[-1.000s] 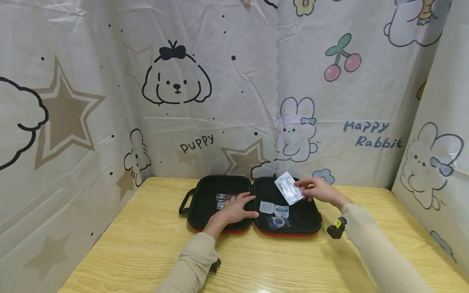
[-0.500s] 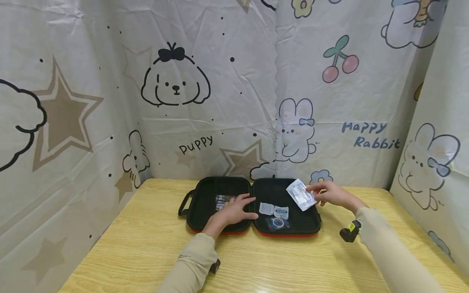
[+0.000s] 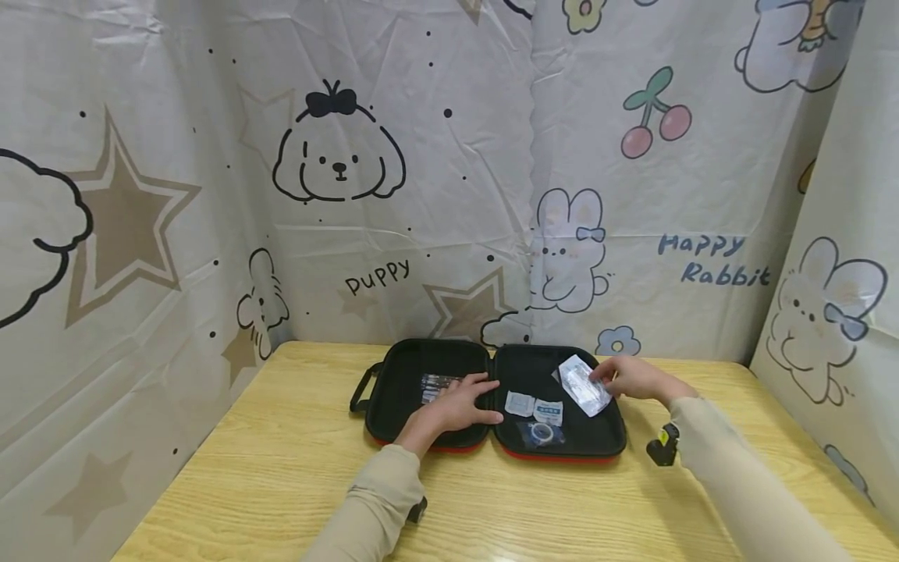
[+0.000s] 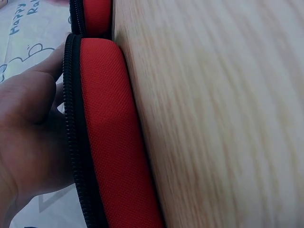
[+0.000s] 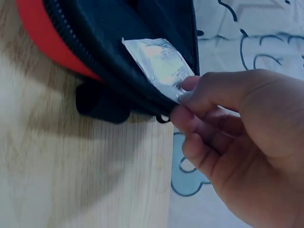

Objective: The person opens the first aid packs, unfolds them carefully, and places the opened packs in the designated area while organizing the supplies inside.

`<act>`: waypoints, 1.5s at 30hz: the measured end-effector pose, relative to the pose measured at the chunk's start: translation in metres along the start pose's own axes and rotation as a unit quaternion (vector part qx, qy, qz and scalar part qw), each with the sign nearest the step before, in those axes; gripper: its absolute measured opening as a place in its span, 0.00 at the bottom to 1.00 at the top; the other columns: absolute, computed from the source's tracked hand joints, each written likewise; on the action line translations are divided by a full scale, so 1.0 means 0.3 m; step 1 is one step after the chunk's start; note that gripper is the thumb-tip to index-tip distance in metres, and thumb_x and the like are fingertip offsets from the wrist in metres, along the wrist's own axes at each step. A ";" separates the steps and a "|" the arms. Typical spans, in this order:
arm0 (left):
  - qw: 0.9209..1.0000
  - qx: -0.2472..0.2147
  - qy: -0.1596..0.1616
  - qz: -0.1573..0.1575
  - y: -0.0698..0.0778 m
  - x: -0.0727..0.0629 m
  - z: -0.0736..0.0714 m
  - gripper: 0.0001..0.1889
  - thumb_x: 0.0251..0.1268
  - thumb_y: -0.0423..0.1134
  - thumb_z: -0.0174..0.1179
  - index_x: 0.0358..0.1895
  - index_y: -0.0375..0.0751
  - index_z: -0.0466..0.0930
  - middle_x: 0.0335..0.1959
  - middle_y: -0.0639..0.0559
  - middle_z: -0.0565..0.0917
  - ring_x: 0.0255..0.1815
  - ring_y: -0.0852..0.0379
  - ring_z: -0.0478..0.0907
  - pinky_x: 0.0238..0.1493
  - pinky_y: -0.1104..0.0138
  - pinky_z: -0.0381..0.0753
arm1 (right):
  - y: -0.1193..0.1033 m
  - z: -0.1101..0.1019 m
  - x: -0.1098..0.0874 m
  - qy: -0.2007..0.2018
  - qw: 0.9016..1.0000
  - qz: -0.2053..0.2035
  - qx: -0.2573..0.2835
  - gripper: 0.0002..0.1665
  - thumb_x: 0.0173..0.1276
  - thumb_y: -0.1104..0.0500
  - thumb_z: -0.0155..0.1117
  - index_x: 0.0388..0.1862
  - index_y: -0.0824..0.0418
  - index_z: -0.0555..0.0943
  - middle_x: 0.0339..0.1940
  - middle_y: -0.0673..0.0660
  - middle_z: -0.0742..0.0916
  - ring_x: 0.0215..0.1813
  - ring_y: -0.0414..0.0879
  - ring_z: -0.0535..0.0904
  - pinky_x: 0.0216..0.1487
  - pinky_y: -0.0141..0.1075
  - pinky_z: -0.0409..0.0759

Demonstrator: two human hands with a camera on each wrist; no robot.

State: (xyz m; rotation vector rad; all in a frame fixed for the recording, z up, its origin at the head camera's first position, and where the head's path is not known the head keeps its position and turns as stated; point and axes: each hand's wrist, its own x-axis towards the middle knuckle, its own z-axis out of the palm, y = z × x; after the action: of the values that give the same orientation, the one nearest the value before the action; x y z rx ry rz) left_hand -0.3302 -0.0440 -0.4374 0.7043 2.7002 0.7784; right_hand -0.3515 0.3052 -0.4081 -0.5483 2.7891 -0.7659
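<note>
An unzipped red case (image 3: 516,365) with black lining lies spread in two halves on the table. Over its right half, my right hand (image 3: 642,380) pinches the edge of a silvery-white foil packet (image 3: 584,386); thumb and fingertips grip its corner in the right wrist view, by the case rim. My left hand (image 3: 456,410) lies relaxed over the left half near the hinge, thumb spread; the case wall (image 4: 111,114) partly hides its fingers in the left wrist view. Slim clear-wrapped items (image 3: 434,382) lie beside those fingers, partly covered.
Two small white packets (image 3: 520,403) lie in the right half, above a white ring-shaped roll (image 3: 541,433) in bluish clear wrapping. A black handle (image 3: 361,390) sticks out on the case's left. Behind the wooden table (image 3: 281,453) hangs a printed curtain (image 3: 421,156).
My right hand has carried the foil packet rightward and down, towards the outer far corner of the case's right half. The left hand keeps its place over the left half.
</note>
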 end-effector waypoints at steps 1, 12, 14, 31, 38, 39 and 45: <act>1.000 0.000 0.000 -0.001 -0.001 0.000 0.000 0.36 0.66 0.56 0.63 0.76 0.53 0.63 0.80 0.50 0.56 0.78 0.32 0.51 0.74 0.38 0.50 | -0.009 0.003 0.007 0.001 1.000 -0.005 -0.011 0.21 0.54 0.72 0.56 0.48 0.72 0.84 0.27 0.51 0.76 0.30 0.42 0.72 0.30 0.32 0.70; 1.000 -0.011 0.001 0.003 -0.010 0.000 0.007 0.36 0.66 0.56 0.62 0.76 0.54 0.63 0.80 0.51 0.55 0.79 0.35 0.50 0.74 0.39 0.50 | -0.083 0.059 0.082 -0.011 0.999 -0.002 -0.045 0.16 0.53 0.74 0.58 0.41 0.66 0.84 0.35 0.57 0.84 0.38 0.47 0.76 0.39 0.39 0.77; 1.000 -0.012 0.002 0.005 -0.012 0.000 0.007 0.36 0.66 0.56 0.62 0.76 0.54 0.63 0.80 0.51 0.55 0.79 0.35 0.49 0.75 0.40 0.49 | -0.082 0.071 0.096 0.001 0.999 -0.001 -0.038 0.17 0.52 0.76 0.57 0.40 0.67 0.83 0.36 0.59 0.85 0.40 0.49 0.77 0.43 0.42 0.78; 1.000 -0.013 0.004 0.006 -0.013 -0.005 0.007 0.36 0.67 0.56 0.62 0.76 0.54 0.63 0.80 0.51 0.55 0.80 0.36 0.49 0.75 0.40 0.49 | -0.079 0.114 0.158 0.049 0.998 0.028 0.004 0.22 0.51 0.79 0.54 0.43 0.68 0.84 0.45 0.64 0.87 0.51 0.57 0.82 0.57 0.54 0.78; 1.000 -0.010 0.004 0.005 -0.013 -0.009 0.000 0.36 0.67 0.56 0.62 0.76 0.54 0.62 0.80 0.51 0.55 0.79 0.37 0.50 0.75 0.40 0.49 | -0.073 0.104 0.168 0.020 0.999 -0.007 0.024 0.23 0.50 0.79 0.56 0.46 0.70 0.82 0.48 0.65 0.87 0.53 0.58 0.82 0.55 0.52 0.79; 1.000 -0.009 0.004 0.005 -0.013 -0.010 -0.001 0.36 0.67 0.56 0.62 0.76 0.54 0.62 0.80 0.51 0.55 0.79 0.37 0.50 0.75 0.40 0.49 | -0.075 0.101 0.169 0.016 1.000 -0.010 0.024 0.23 0.50 0.79 0.57 0.47 0.70 0.82 0.47 0.65 0.87 0.52 0.58 0.82 0.54 0.51 0.79; 1.000 -0.014 0.002 0.002 -0.011 -0.008 0.003 0.36 0.67 0.57 0.62 0.76 0.54 0.62 0.80 0.50 0.54 0.80 0.35 0.48 0.75 0.40 0.48 | -0.079 0.093 0.178 0.025 1.000 -0.018 -0.009 0.20 0.48 0.80 0.57 0.40 0.69 0.84 0.38 0.62 0.88 0.43 0.52 0.83 0.42 0.43 0.81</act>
State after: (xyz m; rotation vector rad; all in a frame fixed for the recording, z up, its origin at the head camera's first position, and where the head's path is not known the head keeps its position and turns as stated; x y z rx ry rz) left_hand -0.3292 -0.0474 -0.4398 0.7014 2.6877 0.8167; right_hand -0.3853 0.2522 -0.4239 -0.5906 2.8410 -0.7734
